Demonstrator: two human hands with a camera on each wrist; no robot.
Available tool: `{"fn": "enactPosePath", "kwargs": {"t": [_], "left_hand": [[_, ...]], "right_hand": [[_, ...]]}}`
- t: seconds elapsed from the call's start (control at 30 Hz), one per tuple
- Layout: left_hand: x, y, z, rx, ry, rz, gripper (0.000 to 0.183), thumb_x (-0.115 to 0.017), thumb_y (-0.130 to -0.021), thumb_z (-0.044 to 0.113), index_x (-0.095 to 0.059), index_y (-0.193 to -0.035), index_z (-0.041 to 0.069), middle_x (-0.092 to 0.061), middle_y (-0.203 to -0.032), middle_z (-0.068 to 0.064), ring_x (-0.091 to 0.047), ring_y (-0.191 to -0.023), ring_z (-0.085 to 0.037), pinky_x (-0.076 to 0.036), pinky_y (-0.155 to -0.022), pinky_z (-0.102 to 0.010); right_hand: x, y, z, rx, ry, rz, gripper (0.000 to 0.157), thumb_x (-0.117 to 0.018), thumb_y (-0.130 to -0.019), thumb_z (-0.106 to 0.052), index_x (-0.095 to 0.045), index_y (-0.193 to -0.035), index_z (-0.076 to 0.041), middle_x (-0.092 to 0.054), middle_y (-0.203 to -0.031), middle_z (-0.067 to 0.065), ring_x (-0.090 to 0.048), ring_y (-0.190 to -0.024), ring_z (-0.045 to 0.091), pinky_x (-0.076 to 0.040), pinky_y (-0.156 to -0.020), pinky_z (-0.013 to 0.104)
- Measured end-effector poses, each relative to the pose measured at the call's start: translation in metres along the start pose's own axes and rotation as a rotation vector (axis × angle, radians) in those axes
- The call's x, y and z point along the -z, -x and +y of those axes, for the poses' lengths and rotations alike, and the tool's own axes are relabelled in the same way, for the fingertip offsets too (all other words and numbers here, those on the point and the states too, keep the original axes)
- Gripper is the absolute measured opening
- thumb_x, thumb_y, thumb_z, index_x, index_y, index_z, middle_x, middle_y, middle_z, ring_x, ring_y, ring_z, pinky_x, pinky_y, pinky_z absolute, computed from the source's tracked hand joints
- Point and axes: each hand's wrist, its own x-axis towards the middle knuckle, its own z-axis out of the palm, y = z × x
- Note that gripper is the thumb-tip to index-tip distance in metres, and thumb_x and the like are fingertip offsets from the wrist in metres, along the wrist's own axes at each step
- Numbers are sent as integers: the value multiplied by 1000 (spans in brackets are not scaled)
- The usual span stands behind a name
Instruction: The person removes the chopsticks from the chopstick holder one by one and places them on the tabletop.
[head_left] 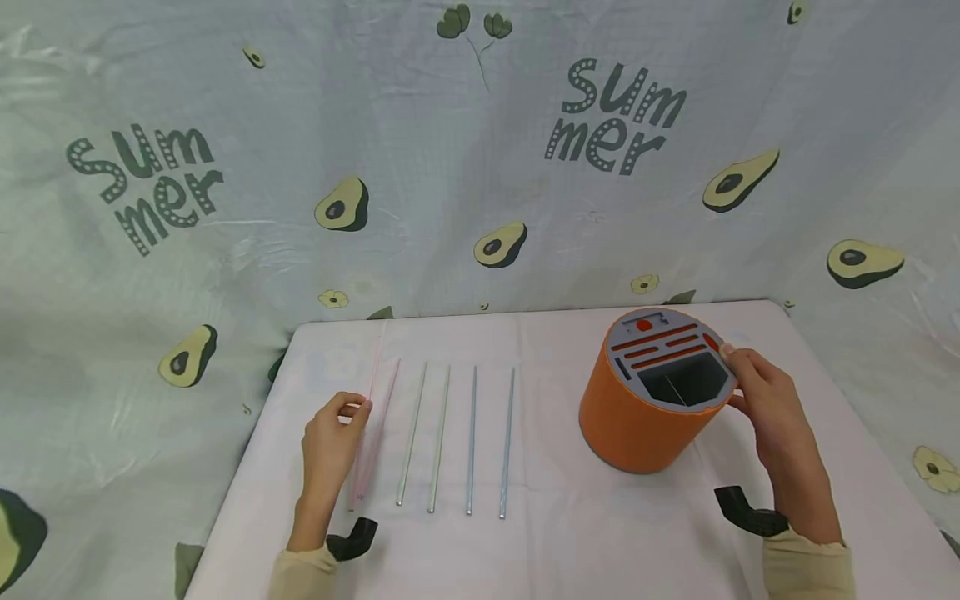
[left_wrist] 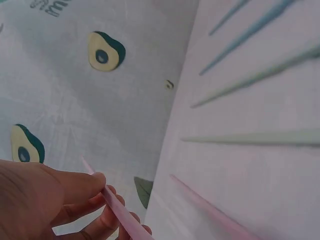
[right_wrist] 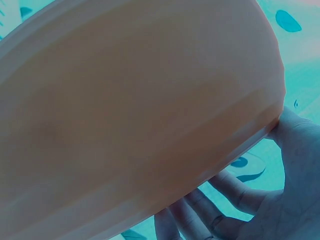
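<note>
My left hand point(head_left: 328, 442) pinches a thin pink stick point(left_wrist: 123, 216) between thumb and fingers, at the left end of a row of sticks. Just right of it lies a second pink stick point(head_left: 381, 425). Two pale green sticks point(head_left: 440, 437) and two blue sticks point(head_left: 472, 442) follow, roughly side by side. On the right, my right hand point(head_left: 777, 417) grips the rim of an orange round desk organizer point(head_left: 630, 417), thumb on the top edge and fingers against its side. The organizer's grey top point(head_left: 626, 332) has several slots and a large square opening.
A white cloth covers the table point(head_left: 570, 533). Behind and around it hangs a pale sheet point(head_left: 420, 125) printed with avocados and "summer" lettering. Each wrist carries a black strap mount point(head_left: 352, 540). In the right wrist view the organizer's wall fills most of the picture.
</note>
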Motion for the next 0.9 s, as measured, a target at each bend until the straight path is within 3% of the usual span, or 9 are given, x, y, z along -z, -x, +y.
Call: {"fn": "enactPosePath", "kwargs": {"t": [0.13,0.3,0.5,0.67,0.9], "left_hand": [[3,-11,-21,17,-76,-28,25,-67,-102,27,-74,-113,5,-77,-100,-20,-68,-72,-28,-44,-59,-31],[1,-23,-38,28,-119,-54,25,-68,-101,28,-74,-110,5,-77,-97,-19,-68,-71,-27,-45,-59,-33],[-6,-31,-60,58,-143,-96,26,-68,-100,30,-74,-107,6,-77,-96,-17,-70,-79,-31,-47,-62,-37],[-8,-34,-66,60,-170,-95,24,-70,-98,29,-74,-103,6,-76,-93,-15,-69,-76,-29,-47,-62,-37],[-12,-35,-69,20,-208,-149,23,-71,-98,30,-74,-101,7,-76,-92,-14,-66,-71,-26,-46,-58,-35]], "right_hand": [[-2,0,-2,-5,1,-11,46,-39,-107,-61,-62,-117,-23,-56,-108,-23,-49,-107,6,-49,-91,28],[-4,3,-3,-10,-11,-9,45,-39,-107,-60,-62,-115,-22,-56,-107,-22,-49,-106,8,-47,-82,17],[-9,4,-4,13,-27,-10,44,-41,-107,-59,-62,-114,-21,-57,-107,-22,-46,-111,5,-48,-82,16],[-13,3,-4,11,-17,-21,46,-40,-107,-60,-62,-117,-21,-56,-109,-22,-46,-113,6,-47,-84,19],[-12,2,-3,50,49,-54,55,-39,-108,-59,-58,-126,-11,-56,-106,-24,-52,-103,7,-51,-78,13]]}}
